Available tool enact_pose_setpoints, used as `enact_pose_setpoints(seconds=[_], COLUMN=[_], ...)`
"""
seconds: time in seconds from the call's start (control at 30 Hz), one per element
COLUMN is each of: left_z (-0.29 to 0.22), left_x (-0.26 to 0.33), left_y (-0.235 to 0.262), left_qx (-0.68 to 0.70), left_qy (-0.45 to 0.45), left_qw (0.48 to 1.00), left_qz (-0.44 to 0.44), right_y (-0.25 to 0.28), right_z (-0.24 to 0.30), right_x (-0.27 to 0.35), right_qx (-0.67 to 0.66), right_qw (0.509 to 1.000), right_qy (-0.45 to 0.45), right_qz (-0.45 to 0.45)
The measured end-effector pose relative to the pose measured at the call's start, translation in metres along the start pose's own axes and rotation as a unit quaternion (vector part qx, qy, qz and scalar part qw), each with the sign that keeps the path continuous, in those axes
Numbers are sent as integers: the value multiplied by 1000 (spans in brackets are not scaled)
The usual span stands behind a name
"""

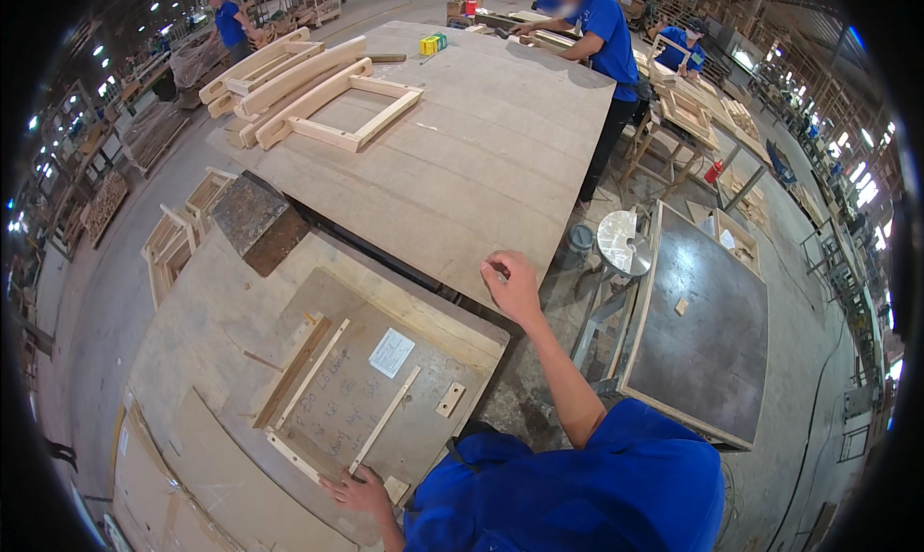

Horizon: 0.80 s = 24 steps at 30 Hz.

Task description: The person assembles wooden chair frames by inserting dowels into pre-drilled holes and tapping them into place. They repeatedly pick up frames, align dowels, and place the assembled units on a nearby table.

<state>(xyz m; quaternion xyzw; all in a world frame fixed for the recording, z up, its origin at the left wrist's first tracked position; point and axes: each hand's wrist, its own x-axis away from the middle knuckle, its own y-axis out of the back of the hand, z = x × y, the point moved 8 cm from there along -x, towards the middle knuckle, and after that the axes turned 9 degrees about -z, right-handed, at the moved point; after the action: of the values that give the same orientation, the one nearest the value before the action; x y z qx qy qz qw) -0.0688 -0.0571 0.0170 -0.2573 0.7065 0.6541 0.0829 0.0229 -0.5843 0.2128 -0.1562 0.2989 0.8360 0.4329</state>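
Note:
My left hand [358, 492] lies with its fingers spread on a flat jig board [371, 311], at the near end of its thin wooden strips [387, 417]. On that board are a thicker wooden rail [292, 374], a small block with two holes [449, 399], a white paper label [392, 353] and handwriting. My right hand [512, 284] is raised over the near right corner of the large worktable [462, 186]. Its fingers are curled together; whatever they may hold is too small to make out. Across that table, to the left, rest several pale wooden frames [356, 114].
A dark metal block [258, 220] sits at the gap between the two tables. To my right are a dark-topped bench [703, 311], a round shiny disc [624, 242] and a bucket [579, 239]. A co-worker in blue [602, 37] leans over the far table edge, near a green-yellow box [433, 44].

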Motion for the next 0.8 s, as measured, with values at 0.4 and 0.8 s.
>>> enact_pose_setpoints(seconds=[0.4,0.8], left_z=[1,1], left_x=[0,0], left_y=[0,-1], left_qx=[3,5], left_qy=[-1,7], left_qw=[1000,1000], left_qz=[-14,2], right_y=[0,0], right_z=[0,0], right_x=[0,-1], right_qx=[9,5], right_qw=[1000,1000], right_qy=[-9,-4], right_qz=[5,4])
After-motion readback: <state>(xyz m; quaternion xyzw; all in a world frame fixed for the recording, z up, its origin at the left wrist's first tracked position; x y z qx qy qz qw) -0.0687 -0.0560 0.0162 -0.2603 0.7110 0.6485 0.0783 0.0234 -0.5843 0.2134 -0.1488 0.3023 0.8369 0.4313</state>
